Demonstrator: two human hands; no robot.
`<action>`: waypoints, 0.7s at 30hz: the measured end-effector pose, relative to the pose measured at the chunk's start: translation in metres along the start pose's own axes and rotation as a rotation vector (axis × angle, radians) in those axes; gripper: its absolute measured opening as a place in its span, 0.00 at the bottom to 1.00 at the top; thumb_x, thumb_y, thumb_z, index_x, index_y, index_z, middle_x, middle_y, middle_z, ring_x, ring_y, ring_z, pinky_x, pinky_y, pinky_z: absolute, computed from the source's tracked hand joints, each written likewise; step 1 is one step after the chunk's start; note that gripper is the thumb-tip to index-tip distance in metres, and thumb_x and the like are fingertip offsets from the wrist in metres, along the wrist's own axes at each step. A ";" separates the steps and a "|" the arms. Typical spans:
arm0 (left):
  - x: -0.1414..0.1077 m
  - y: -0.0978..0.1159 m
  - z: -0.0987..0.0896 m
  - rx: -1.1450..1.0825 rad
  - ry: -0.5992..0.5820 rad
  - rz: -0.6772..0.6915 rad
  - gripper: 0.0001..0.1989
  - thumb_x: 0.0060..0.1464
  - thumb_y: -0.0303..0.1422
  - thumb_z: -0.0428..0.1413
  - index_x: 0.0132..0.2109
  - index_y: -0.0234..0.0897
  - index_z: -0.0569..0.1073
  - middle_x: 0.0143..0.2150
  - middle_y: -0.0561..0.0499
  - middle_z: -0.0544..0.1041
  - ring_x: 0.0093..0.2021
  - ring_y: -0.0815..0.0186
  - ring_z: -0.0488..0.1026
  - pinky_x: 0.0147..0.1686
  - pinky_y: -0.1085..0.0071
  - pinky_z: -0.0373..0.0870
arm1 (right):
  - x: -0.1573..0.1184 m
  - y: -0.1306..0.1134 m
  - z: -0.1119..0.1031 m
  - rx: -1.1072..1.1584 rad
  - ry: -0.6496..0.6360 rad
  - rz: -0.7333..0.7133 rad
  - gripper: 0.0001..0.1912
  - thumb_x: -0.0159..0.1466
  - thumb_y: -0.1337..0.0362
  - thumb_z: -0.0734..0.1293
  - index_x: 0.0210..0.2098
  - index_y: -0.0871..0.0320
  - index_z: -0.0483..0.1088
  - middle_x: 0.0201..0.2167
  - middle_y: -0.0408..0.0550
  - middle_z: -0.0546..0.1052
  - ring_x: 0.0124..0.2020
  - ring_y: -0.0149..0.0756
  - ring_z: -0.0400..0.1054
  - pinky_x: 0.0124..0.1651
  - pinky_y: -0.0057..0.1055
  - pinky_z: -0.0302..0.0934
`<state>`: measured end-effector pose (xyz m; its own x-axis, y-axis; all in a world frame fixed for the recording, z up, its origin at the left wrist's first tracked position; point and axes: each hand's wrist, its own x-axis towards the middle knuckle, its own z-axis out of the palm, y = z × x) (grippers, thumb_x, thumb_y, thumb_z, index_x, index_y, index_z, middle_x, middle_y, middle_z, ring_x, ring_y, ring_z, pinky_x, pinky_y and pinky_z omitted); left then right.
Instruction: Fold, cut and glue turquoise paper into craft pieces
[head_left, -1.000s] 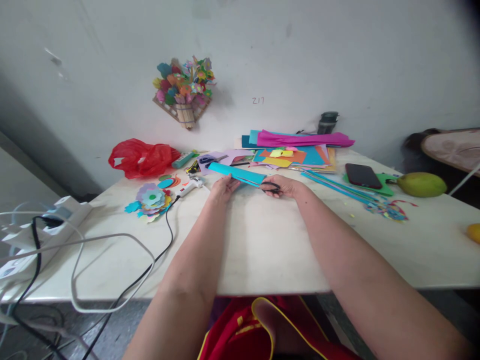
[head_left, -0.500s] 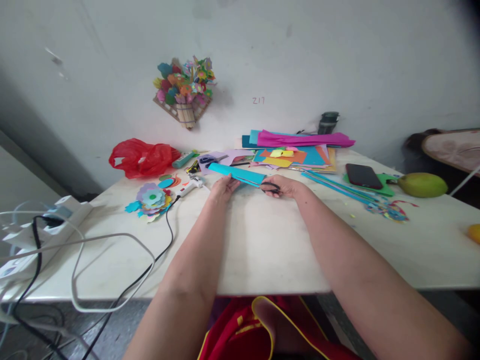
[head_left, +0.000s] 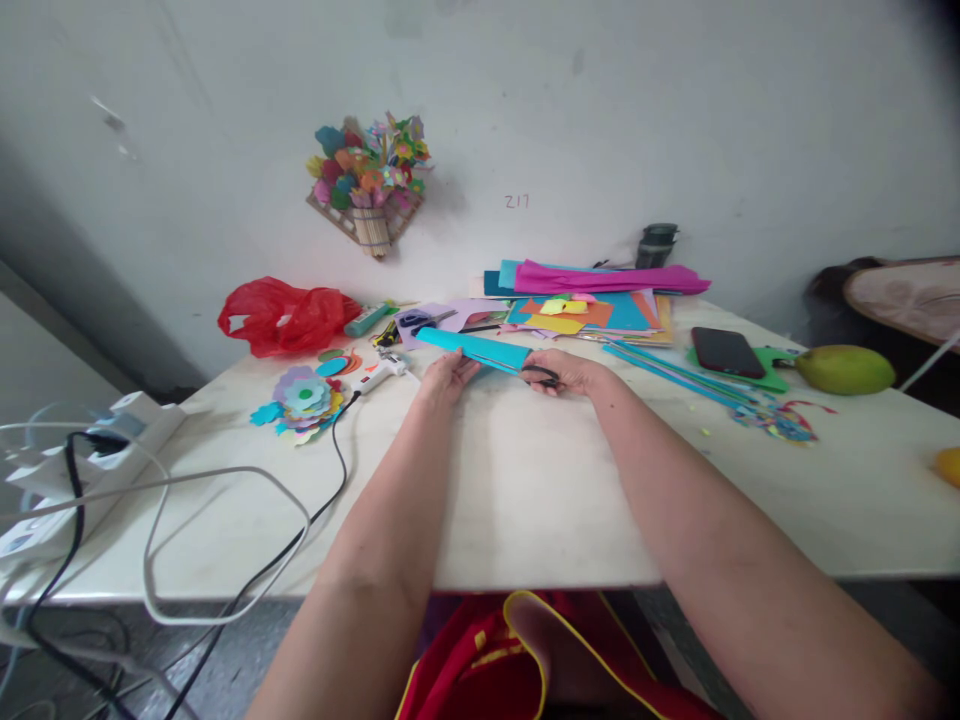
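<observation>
A long blue folded sheet of paper (head_left: 480, 347) is held above the table in front of me. My left hand (head_left: 448, 377) grips its lower edge left of the middle, fingers closed on it. At the paper's right end, my right hand (head_left: 564, 374) is closed round the dark handles of a pair of scissors (head_left: 541, 376). The blades lie along the paper's lower edge and are mostly hidden. Behind the paper, a second pair of scissors (head_left: 427, 320) rests on purple paper.
Left of my hands are a white glue gun (head_left: 381, 370), paper flowers (head_left: 301, 396), a red plastic bag (head_left: 285, 315) and a power strip (head_left: 97, 480) with trailing cords. On the right lie blue strips (head_left: 667, 375), a phone (head_left: 726, 352) and a green-yellow fruit (head_left: 846, 369). Coloured paper (head_left: 600, 312) is stacked behind.
Almost nothing differs. Both hands, the blue paper and the scissors stay in nearly the same place.
</observation>
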<state>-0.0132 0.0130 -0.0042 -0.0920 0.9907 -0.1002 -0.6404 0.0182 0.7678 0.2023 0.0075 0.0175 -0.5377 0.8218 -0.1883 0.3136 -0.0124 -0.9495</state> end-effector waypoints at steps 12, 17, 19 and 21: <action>-0.001 0.003 0.002 -0.044 0.049 -0.035 0.06 0.54 0.22 0.51 0.37 0.31 0.71 0.28 0.47 0.77 0.31 0.66 0.76 0.37 0.67 0.75 | -0.003 -0.003 0.002 -0.078 0.049 -0.100 0.20 0.53 0.62 0.68 0.44 0.57 0.61 0.16 0.39 0.72 0.11 0.25 0.59 0.13 0.20 0.48; -0.002 0.003 0.002 -0.014 0.024 -0.019 0.06 0.54 0.22 0.50 0.33 0.31 0.71 0.27 0.47 0.76 0.30 0.65 0.76 0.38 0.67 0.74 | 0.002 0.004 -0.002 -0.041 -0.013 -0.092 0.22 0.54 0.61 0.68 0.48 0.57 0.64 0.17 0.40 0.72 0.12 0.24 0.59 0.14 0.20 0.50; -0.003 0.003 0.002 -0.009 0.023 -0.025 0.05 0.54 0.22 0.51 0.33 0.30 0.71 0.28 0.46 0.76 0.31 0.64 0.76 0.38 0.66 0.74 | 0.005 0.007 -0.003 -0.027 -0.019 -0.066 0.21 0.55 0.60 0.68 0.47 0.59 0.66 0.17 0.41 0.72 0.12 0.24 0.59 0.13 0.20 0.50; -0.004 0.003 0.004 -0.007 0.025 -0.042 0.04 0.53 0.21 0.51 0.34 0.29 0.71 0.28 0.45 0.77 0.32 0.63 0.76 0.40 0.64 0.74 | 0.008 0.008 -0.003 -0.024 -0.025 -0.046 0.19 0.55 0.60 0.68 0.45 0.60 0.67 0.17 0.42 0.72 0.12 0.23 0.58 0.13 0.20 0.49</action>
<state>-0.0120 0.0099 0.0005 -0.0839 0.9854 -0.1479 -0.6496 0.0585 0.7580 0.2032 0.0155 0.0093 -0.5718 0.8064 -0.1509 0.3064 0.0393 -0.9511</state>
